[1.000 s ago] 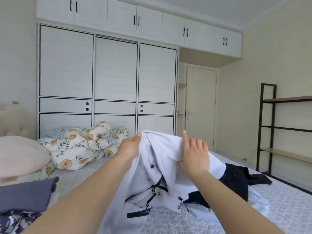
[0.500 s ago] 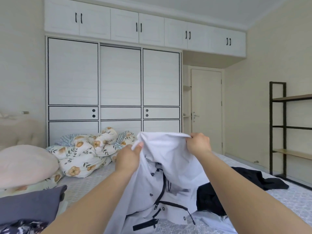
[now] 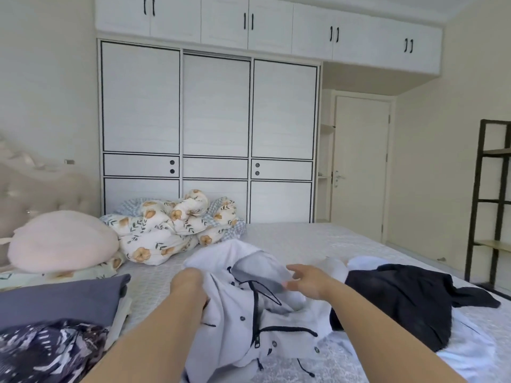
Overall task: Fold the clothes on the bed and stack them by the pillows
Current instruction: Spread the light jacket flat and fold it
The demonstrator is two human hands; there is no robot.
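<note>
A white jacket (image 3: 243, 330) with dark zip, snaps and drawcords lies crumpled on the bed (image 3: 318, 244) in front of me. My left hand (image 3: 189, 287) grips its left edge with curled fingers. My right hand (image 3: 309, 280) pinches a grey-white fold near the jacket's top. A dark navy garment (image 3: 401, 302) lies spread to the right, over a pale blue one (image 3: 470, 352). At the left sits a stack with a folded grey-purple piece (image 3: 60, 299) and a dark patterned piece (image 3: 47, 352). A pink pillow (image 3: 60, 241) rests at the headboard.
A bunched floral duvet (image 3: 171, 228) lies at the far side of the bed beside the pillow. A white wardrobe (image 3: 210, 128) fills the wall behind, a closed door (image 3: 359, 167) to its right. A black metal shelf (image 3: 495, 205) stands at the right edge.
Both hands have dropped from chest height, bringing the white jacket down onto the bed. My right hand moved inward to a fold near the jacket's top.
</note>
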